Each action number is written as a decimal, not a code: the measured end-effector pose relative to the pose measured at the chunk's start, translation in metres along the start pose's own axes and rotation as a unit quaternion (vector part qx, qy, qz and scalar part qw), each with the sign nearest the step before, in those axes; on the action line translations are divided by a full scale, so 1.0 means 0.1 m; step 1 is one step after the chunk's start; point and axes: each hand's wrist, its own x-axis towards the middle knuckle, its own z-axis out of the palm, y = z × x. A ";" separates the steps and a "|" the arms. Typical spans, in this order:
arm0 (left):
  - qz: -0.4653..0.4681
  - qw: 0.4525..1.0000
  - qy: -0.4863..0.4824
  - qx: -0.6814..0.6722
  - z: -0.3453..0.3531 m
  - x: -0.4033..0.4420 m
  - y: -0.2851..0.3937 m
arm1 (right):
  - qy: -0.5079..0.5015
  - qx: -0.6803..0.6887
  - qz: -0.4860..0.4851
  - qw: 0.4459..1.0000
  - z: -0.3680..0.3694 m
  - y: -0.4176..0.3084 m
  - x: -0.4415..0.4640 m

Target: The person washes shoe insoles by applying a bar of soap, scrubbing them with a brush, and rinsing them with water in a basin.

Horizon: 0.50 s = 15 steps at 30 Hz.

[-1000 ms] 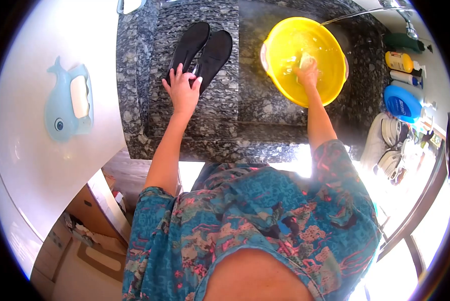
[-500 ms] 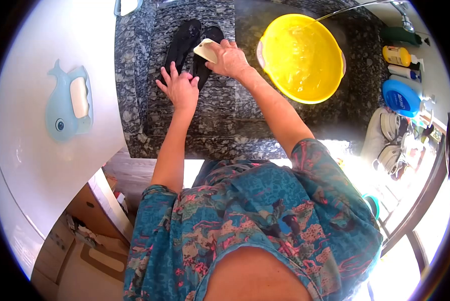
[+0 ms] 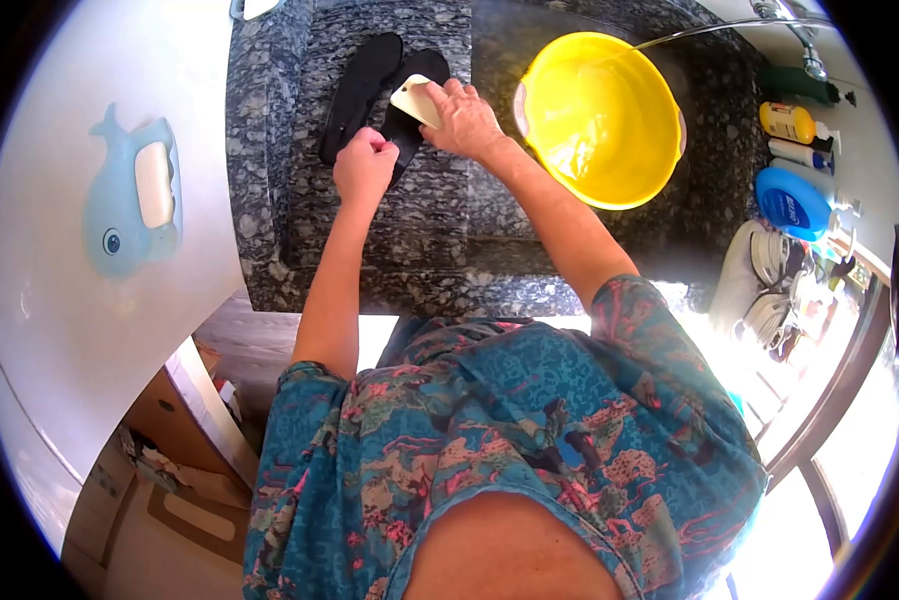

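Two black sandals [image 3: 360, 85] lie side by side on the ribbed stone washboard [image 3: 409, 230]. My left hand [image 3: 365, 166] is closed at the near part of the sandals, its fingers curled; what they grip is hidden. My right hand [image 3: 463, 122] holds a pale cream block [image 3: 418, 100], perhaps a brush or soap, over the right sandal. The block's underside is out of sight. Right of my hands, in the dark stone basin, is a yellow tub [image 3: 604, 120] of water.
A thin stream runs from the tap [image 3: 814, 62] into the tub. Several bottles, with a blue one [image 3: 792, 203] among them, and white shoes [image 3: 759, 275] line the right side. A blue whale-shaped holder [image 3: 119, 225] hangs on the left wall.
My right hand has moved left from the tub to the sandals with the pale block. The spread fingers of my left hand have curled closed.
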 end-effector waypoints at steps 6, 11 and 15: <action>-0.052 0.989 0.016 -0.135 -0.10 0.06 -0.13 | -0.015 0.007 0.014 1.000 -0.04 -0.03 0.01; -0.077 0.996 -0.042 -0.019 -0.19 0.04 -0.26 | -0.023 0.002 0.013 1.000 -0.04 -0.01 0.01; -0.006 0.998 -0.015 0.059 -0.32 -0.03 0.02 | -0.024 0.010 0.019 0.999 -0.04 -0.02 0.03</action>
